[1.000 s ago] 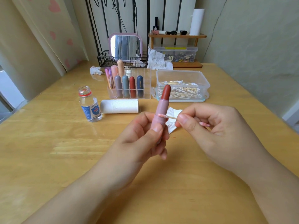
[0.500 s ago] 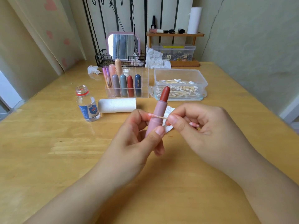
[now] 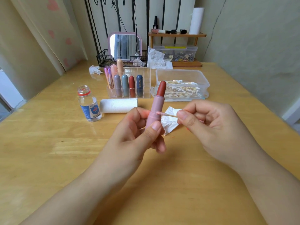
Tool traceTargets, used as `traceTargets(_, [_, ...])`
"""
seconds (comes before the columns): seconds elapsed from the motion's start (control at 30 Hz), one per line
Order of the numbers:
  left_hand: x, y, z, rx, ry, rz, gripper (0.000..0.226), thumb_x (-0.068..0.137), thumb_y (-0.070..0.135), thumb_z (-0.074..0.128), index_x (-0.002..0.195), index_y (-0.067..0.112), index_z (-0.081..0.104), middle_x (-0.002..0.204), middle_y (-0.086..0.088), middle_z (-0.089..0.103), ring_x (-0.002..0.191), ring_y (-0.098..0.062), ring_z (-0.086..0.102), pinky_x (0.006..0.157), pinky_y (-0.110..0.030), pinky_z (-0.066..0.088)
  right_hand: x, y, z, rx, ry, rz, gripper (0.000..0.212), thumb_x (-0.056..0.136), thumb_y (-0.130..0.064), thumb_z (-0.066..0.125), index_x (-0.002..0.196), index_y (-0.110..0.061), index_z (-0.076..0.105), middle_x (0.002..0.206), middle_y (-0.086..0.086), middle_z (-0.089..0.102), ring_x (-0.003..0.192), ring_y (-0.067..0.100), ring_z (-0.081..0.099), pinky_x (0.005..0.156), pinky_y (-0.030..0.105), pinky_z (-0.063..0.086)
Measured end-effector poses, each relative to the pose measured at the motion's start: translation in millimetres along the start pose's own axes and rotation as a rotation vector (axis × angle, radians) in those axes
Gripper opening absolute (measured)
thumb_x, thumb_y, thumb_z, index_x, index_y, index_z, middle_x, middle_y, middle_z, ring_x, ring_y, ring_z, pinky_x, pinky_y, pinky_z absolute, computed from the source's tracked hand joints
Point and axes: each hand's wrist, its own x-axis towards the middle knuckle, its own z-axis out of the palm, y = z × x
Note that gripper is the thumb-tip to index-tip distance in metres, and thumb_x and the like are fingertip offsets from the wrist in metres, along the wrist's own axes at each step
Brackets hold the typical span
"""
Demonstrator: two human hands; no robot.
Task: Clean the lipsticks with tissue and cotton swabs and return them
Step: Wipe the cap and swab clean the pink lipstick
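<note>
My left hand [image 3: 138, 133] grips an uncapped pink lipstick [image 3: 155, 106] upright, its red bullet raised. My right hand [image 3: 209, 125] pinches a cotton swab [image 3: 165, 114] whose pink-stained tip touches the lipstick's tube at the collar. A crumpled white tissue [image 3: 170, 122] lies on the table just behind the two hands. Several capped lipsticks stand in a clear organizer [image 3: 144, 93] further back. A clear box of cotton swabs [image 3: 181, 75] sits to its right.
An uncapped small clear bottle [image 3: 89, 104] with a blue label stands at the left, beside a lying roll of tissue [image 3: 118, 105]. A mirror [image 3: 125, 46], wire basket, crumpled tissues and a wooden shelf line the far edge of the wooden table [image 3: 48, 151].
The swab tip has slid across the lipstick tube, from its left side to its right side. Both hands stay close together; the view has shifted a little.
</note>
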Motion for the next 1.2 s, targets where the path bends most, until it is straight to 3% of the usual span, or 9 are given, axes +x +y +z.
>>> traceTargets(0.1, [-0.3, -1.7, 2.6, -0.013, -0.032, -0.011, 0.024, 0.085, 0.024, 0.06, 0.094, 0.003, 0.051, 0.077, -0.002, 0.06, 0.058, -0.019, 0.057, 0.062, -0.026, 0.046, -0.7, 1.8, 4.1, -0.014, -0.015, -0.008, 0.021, 0.085, -0.028, 0.059, 0.069, -0.014, 0.062, 0.055, 0.003, 0.059, 0.051, 0.005, 0.049, 0.055, 0.01, 0.039])
traceTargets(0.2, [-1.1, -2.2, 4.9, -0.061, -0.055, -0.036, 0.019, 0.087, 0.02, 0.053, 0.093, 0.002, 0.051, 0.077, -0.005, 0.059, 0.059, -0.019, 0.055, 0.06, -0.026, 0.047, -1.0, 3.2, 8.0, -0.025, -0.016, -0.016, 0.021, 0.085, -0.028, 0.058, 0.069, -0.014, 0.062, 0.06, 0.003, 0.063, 0.057, 0.02, 0.055, 0.059, 0.017, 0.043])
traceTargets(0.33, [-1.0, 0.4, 4.8, -0.149, -0.047, -0.039, 0.022, 0.087, 0.02, 0.047, 0.098, 0.004, 0.056, 0.077, -0.006, 0.058, 0.064, -0.015, 0.052, 0.06, -0.026, 0.048, 3.0, 6.1, -0.2, -0.017, 0.008, 0.003, 0.02, 0.083, -0.03, 0.058, 0.068, -0.018, 0.061, 0.054, -0.013, 0.056, 0.053, 0.001, 0.047, 0.056, 0.009, 0.037])
traceTargets(0.43, [-0.3, 0.5, 5.1, -0.187, -0.067, -0.046, 0.026, 0.088, 0.022, 0.046, 0.102, 0.004, 0.059, 0.079, -0.007, 0.059, 0.066, -0.016, 0.053, 0.06, -0.028, 0.049, 4.6, 5.0, -1.9, 0.038, -0.004, 0.006, 0.022, 0.087, -0.029, 0.061, 0.068, -0.017, 0.06, 0.052, -0.02, 0.055, 0.052, -0.003, 0.049, 0.055, 0.005, 0.036])
traceTargets(0.57, [0.0, 1.3, 5.9, -0.269, -0.084, -0.084, 0.03, 0.089, 0.022, 0.044, 0.096, 0.008, 0.07, 0.075, -0.006, 0.056, 0.06, -0.014, 0.049, 0.059, -0.027, 0.05, 4.2, 2.9, -1.0, 0.051, -0.006, 0.004, 0.021, 0.086, -0.029, 0.06, 0.069, -0.017, 0.06, 0.052, -0.019, 0.054, 0.052, -0.003, 0.049, 0.055, 0.005, 0.036])
traceTargets(0.73, [2.7, 0.9, 4.2, -0.329, -0.079, -0.143, 0.037, 0.086, 0.032, 0.047, 0.108, 0.005, 0.06, 0.071, 0.0, 0.046, 0.057, -0.011, 0.04, 0.061, -0.026, 0.047, 2.8, 3.0, 2.3, -0.01, 0.005, 0.006, 0.021, 0.084, -0.034, 0.058, 0.068, -0.021, 0.061, 0.052, -0.019, 0.053, 0.052, -0.002, 0.047, 0.054, 0.006, 0.034])
traceTargets(0.83, [0.3, 2.9, 5.7, -0.258, -0.074, -0.116, 0.02, 0.085, 0.024, 0.051, 0.101, 0.013, 0.053, 0.067, 0.005, 0.047, 0.055, -0.009, 0.04, 0.061, -0.024, 0.045, 1.3, 2.4, 3.6, -0.013, 0.002, -0.007, 0.024, 0.087, -0.033, 0.059, 0.069, -0.018, 0.061, 0.054, -0.016, 0.055, 0.052, -0.001, 0.05, 0.056, 0.006, 0.035])
traceTargets(0.97, [0.2, 2.2, 3.4, -0.25, -0.055, -0.127, 0.013, 0.084, 0.017, 0.05, 0.094, 0.009, 0.046, 0.067, 0.002, 0.046, 0.058, -0.011, 0.043, 0.061, -0.024, 0.046, -0.1, 3.7, 5.5, -0.035, 0.005, -0.027, 0.02, 0.085, -0.029, 0.058, 0.07, -0.018, 0.062, 0.057, -0.01, 0.057, 0.053, -0.001, 0.049, 0.056, 0.007, 0.037])
traceTargets(1.2, [-1.1, -0.6, 5.2, -0.298, -0.112, -0.154, 0.027, 0.088, 0.024, 0.046, 0.089, 0.011, 0.069, 0.074, -0.004, 0.055, 0.066, -0.016, 0.052, 0.065, -0.029, 0.051, -1.4, -1.9, 4.0, -0.033, -0.024, -0.058, 0.019, 0.086, -0.027, 0.058, 0.068, -0.023, 0.062, 0.058, -0.01, 0.061, 0.057, 0.0, 0.053, 0.061, 0.009, 0.041])
